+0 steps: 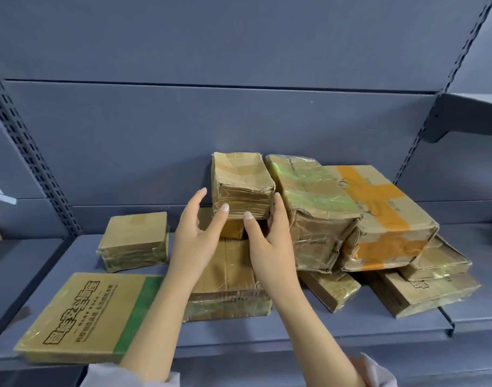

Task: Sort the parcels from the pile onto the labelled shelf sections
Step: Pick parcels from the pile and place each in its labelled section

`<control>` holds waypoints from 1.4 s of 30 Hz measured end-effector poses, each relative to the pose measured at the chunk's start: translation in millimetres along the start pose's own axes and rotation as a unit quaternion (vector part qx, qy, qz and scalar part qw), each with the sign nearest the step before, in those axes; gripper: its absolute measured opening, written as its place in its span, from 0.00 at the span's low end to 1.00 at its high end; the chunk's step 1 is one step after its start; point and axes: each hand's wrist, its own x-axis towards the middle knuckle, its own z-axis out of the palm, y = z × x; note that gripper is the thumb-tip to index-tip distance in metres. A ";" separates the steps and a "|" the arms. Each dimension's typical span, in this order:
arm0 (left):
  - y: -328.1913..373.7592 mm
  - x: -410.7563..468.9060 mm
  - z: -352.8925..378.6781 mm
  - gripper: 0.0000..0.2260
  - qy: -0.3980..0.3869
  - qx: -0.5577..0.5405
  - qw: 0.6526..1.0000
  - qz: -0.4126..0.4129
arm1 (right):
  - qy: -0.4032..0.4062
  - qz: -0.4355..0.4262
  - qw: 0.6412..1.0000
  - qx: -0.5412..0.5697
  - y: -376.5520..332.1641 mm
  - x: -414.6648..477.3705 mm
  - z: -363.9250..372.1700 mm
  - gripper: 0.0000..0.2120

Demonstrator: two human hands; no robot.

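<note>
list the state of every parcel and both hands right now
left hand: open, fingers straight, at the top parcel's left side
right hand: open, fingers straight, at its right side
top parcel: taped shut, dented, stacked on the pile
green-taped parcel: crumpled, tilted
orange-taped parcel: tilted, leaning on lower parcels
square parcel: apart, flat on the shelf
printed parcel: flat, at the front edge

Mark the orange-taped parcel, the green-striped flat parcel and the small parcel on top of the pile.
orange-taped parcel (379, 196): head view, orange tape on its top face.
green-striped flat parcel (71, 317): head view, printed top face.
small top parcel (236, 170): head view, taped top face.
</note>
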 end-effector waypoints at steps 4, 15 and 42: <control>0.7 10.1 8.6 0.26 0.004 -0.011 1.000 -0.026 | 0.017 -0.004 1.000 -0.017 0.6 8.6 4.4 0.35; -0.2 40.9 17.1 0.26 0.007 -0.050 0.997 -0.065 | 0.027 -0.014 0.998 -0.056 5.8 26.1 9.5 0.35; 12.6 10.3 3.5 0.13 0.158 -0.177 0.971 -0.019 | 0.039 -0.051 0.997 0.040 3.2 29.8 16.7 0.18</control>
